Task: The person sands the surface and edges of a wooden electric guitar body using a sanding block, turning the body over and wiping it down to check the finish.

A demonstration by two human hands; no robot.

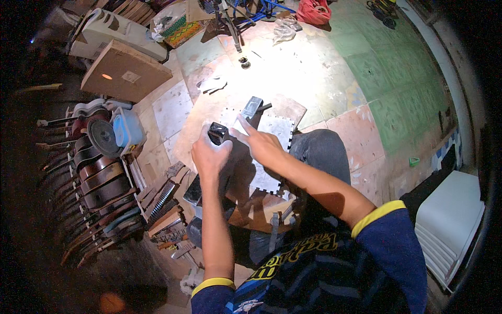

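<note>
My left hand [210, 153] is closed around a glossy black block-like object [217, 131]; its exact kind does not show. Just right of it, my right hand [261, 144] has its index finger stretched toward the near end of a grey rectangular block [253, 106]. Whether that fingertip touches the block is hard to tell. The right thumb points toward the black object. Beneath both hands lies a white mat with toothed edges [277, 128], and a short dark bar [265, 108] sits beside the grey block.
On the left stand a rack of curved pieces [99, 183], a blue tub [125, 128] and a brown board [125, 73]. A coil spring [161, 201] and tools lie near my left forearm. Ahead are a crumpled white cloth [212, 84] and red bag [314, 11]. White stacked plastic [449, 225] stands right.
</note>
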